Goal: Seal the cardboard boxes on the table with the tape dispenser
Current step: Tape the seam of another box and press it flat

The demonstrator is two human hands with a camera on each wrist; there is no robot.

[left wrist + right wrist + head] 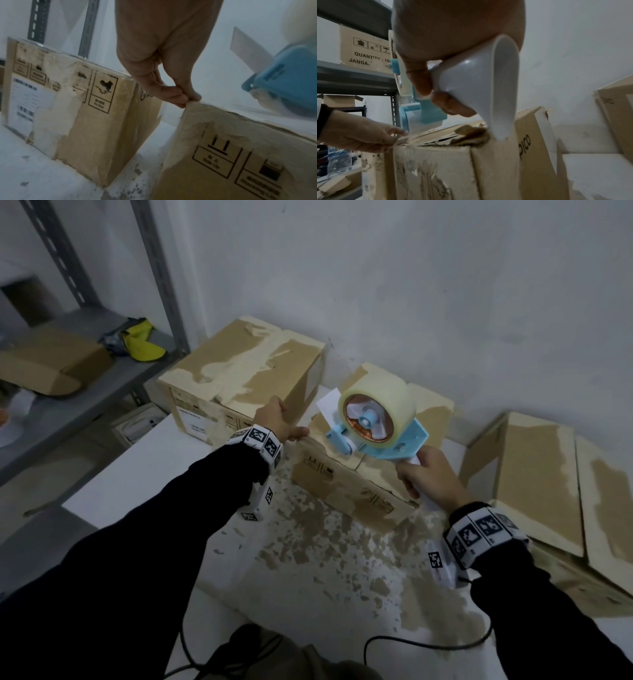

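A small worn cardboard box (342, 484) stands mid-table against the wall. My left hand (284, 422) pinches its near left top corner, with thumb and finger (181, 97) meeting on the edge; the right wrist view shows this hand (368, 135) too. My right hand (431, 477) grips the white handle (479, 88) of a blue tape dispenser (390, 443) that carries a roll of clear tape (376, 405). The dispenser's front roller sits on the box's top near the front edge, and a loose tape end sticks up behind it. In the left wrist view the dispenser (288, 83) is at the right.
A larger box (239, 371) stands just left of the small one, and another box (548, 484) is at the right. The white table (137, 474) is littered with brown paper scraps. A grey metal shelf (68, 392) on the left holds a cardboard box and a yellow item. A black cable (428, 642) lies at the front.
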